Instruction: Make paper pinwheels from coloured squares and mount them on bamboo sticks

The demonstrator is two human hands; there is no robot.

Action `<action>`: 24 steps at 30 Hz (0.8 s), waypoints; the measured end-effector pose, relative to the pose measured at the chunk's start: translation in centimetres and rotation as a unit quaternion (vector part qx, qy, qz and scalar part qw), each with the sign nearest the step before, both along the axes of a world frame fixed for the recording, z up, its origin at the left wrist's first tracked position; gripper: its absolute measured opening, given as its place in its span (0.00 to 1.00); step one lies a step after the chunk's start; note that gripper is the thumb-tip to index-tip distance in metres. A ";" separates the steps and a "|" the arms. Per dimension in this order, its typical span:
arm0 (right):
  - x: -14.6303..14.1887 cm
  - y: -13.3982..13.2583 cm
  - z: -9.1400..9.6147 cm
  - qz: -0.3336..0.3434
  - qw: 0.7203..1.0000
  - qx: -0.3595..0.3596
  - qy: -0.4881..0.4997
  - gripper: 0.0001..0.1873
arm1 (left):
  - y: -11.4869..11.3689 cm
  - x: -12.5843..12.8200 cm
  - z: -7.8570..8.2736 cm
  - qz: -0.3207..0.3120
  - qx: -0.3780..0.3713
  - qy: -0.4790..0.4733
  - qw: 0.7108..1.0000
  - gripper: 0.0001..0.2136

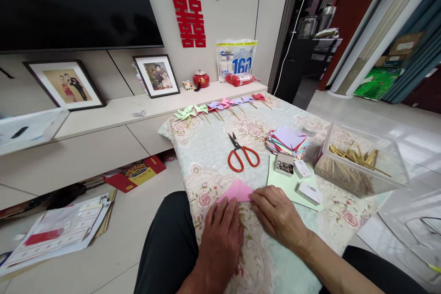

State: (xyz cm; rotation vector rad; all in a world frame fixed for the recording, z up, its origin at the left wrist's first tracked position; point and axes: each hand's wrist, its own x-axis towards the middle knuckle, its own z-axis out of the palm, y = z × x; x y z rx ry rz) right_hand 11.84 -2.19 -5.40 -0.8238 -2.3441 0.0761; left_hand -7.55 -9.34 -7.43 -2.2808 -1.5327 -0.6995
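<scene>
A folded pink paper (237, 191) lies on the flowered cloth (213, 147) at the table's near edge. My left hand (220, 234) presses flat on its lower left part, fingers together. My right hand (275, 213) pinches the paper's right edge with its fingertips. Red-handled scissors (241, 154) lie just beyond the paper. To the right sit a green sheet (275, 179), a small open box of pins (284, 165) and two small white boxes (308, 192).
A stack of coloured paper squares (287, 141) and a clear tub of wooden sticks (358, 161) stand at the right. Several finished paper pinwheels (220, 106) line the far edge. Papers and a red box (138, 174) lie on the floor at the left.
</scene>
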 end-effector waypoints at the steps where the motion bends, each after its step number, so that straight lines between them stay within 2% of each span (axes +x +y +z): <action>1: 0.0 0.0 0.1 -0.003 1.000 0.006 -0.001 0.14 | 0.0 0.0 0.0 0.000 0.002 -0.001 1.000 0.17; 8: -0.2 0.1 0.0 -0.026 0.996 0.079 -0.021 0.19 | -0.2 0.4 0.3 -0.030 0.002 0.005 1.000 0.17; 14: -0.3 0.4 0.2 -0.026 0.999 0.035 -0.018 0.15 | -0.1 0.5 0.4 -0.020 -0.025 -0.014 0.999 0.15; 19: -0.3 0.5 0.2 -0.030 0.999 0.028 0.002 0.14 | 0.4 0.6 0.3 -0.001 -0.052 -0.007 0.999 0.16; 24: -0.4 0.5 0.3 -0.037 0.999 0.019 0.001 0.14 | 0.8 0.6 -0.2 -0.004 -0.036 0.010 0.999 0.17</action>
